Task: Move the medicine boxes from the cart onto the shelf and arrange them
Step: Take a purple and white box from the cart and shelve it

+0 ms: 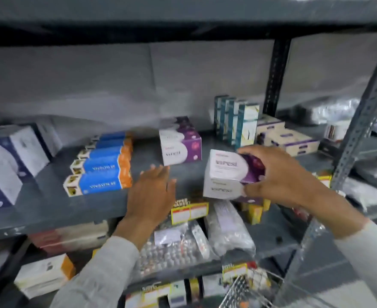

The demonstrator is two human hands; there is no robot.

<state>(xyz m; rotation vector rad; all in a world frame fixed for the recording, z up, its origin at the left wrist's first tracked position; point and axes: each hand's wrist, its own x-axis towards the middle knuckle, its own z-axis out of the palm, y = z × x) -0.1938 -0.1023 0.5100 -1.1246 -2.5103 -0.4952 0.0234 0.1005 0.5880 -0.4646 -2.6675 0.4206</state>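
Observation:
My right hand grips a stack of two white-and-purple medicine boxes just above the front edge of the grey shelf. My left hand lies flat and open on the shelf board, fingers spread, holding nothing, just below and left of a matching white-and-purple box that stands further back. A row of blue-and-orange boxes lies to the left of my left hand. The wire cart shows at the bottom right with boxes inside.
Tall teal-and-white boxes and cream-and-purple flat boxes fill the shelf's right back. Large white-and-navy boxes sit at the far left. A perforated upright post stands on the right. The lower shelf holds blister-pack bags.

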